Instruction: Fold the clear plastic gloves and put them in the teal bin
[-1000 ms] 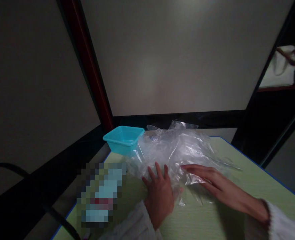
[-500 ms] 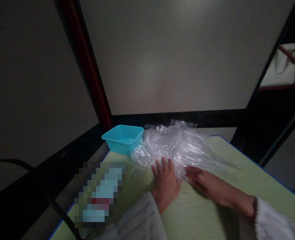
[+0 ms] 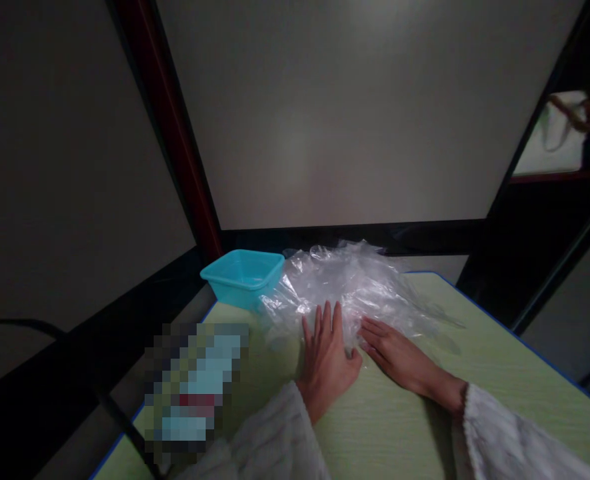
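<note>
Plastic film (image 3: 345,280), clear and crumpled, lies in a loose, glossy heap towards the far end of a pale green, blue-edged table (image 3: 385,437). Through the head camera I find both hands on its near side. The left hand (image 3: 327,363) is opened out, its fingers extended and slightly spread over the film, its thumb out to the side; I record nothing gripped in it. The right hand (image 3: 397,357) lies angled inward, fingers straight and close together at the film's near edge; its thumb is hidden, so I cannot tell whether it pinches any. The hands are near each other but apart. A turquoise basin (image 3: 235,295) stands upright just left of the heap; I cannot confirm contact between them. Nearer, on the left, one item (image 3: 199,393) is pixelated and unidentifiable.
</note>
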`<state>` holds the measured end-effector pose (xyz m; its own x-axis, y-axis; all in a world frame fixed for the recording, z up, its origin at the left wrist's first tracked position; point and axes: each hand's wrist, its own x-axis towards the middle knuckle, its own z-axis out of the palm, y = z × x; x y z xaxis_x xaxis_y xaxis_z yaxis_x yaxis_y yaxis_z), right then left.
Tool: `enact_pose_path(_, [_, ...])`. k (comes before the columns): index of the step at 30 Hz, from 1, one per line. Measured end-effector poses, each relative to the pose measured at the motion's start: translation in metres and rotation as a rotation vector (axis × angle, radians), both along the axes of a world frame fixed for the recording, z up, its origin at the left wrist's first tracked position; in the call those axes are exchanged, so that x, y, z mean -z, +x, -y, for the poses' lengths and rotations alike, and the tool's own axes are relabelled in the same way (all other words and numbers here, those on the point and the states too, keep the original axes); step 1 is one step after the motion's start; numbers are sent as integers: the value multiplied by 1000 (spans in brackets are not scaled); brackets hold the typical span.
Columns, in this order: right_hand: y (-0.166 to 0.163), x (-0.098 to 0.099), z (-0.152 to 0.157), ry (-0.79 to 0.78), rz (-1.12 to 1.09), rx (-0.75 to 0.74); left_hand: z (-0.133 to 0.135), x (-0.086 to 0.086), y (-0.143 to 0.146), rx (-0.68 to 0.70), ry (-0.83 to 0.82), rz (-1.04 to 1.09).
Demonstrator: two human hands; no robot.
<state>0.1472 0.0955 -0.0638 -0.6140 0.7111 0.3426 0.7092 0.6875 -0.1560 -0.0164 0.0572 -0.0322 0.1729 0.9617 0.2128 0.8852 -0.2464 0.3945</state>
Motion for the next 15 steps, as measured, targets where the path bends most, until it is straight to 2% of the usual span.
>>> enact_pose_path(3, [-2, -2, 3, -10, -20, 18, 23, -9, 4, 43, 92, 47])
enact_pose_path(6, [-4, -6, 8, -20, -54, 27, 49, -10, 6, 161, 190, 69])
enact_pose_path(8, [-5, -11, 11, -26, -86, 38, 65, -3, 3, 223, 272, 68])
enact_pose_path(11, [-7, -20, 16, -30, -156, 77, 82, 17, -5, 446, 430, 3])
enact_pose_path(12, [-7, -24, 18, -31, -185, 91, 87, 24, -7, 459, 488, -13])
enact_pose_path(15, [-7, -37, 24, -31, -283, 121, 100, 38, -13, 335, 473, -11])
